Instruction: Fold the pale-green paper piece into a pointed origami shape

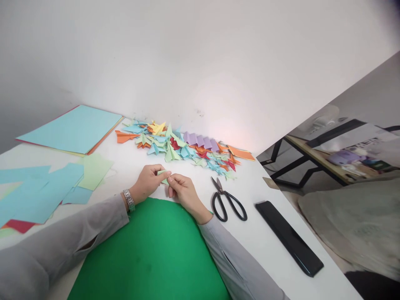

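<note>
Currently I have both hands together over the near part of the desk point(243, 250), their fingers closed to a narrow pinch. The left hand point(146, 183) grips a small light green paper point(164, 181) between thumb and fingers; the right hand point(184, 191) pinches its other end. The paper looks partly folded, though fingers hide most of it — I cannot tell how many creases it has.

Just beyond lies a heap of folded paper pieces point(171, 155) in many colours, beside a purple pleated row point(200, 140). I judge the folding well advanced: many pieces look complete, while the one between the hands does not. Toward my left, loose flat sheets point(40, 191) and a stack of larger sheets point(75, 129) are unfolded, so there is stock to work from — how much of it is needed, I cannot say. To my right, the scissors point(221, 192) lie slightly open and unheld, with a long black object point(289, 237) farther out.
</note>
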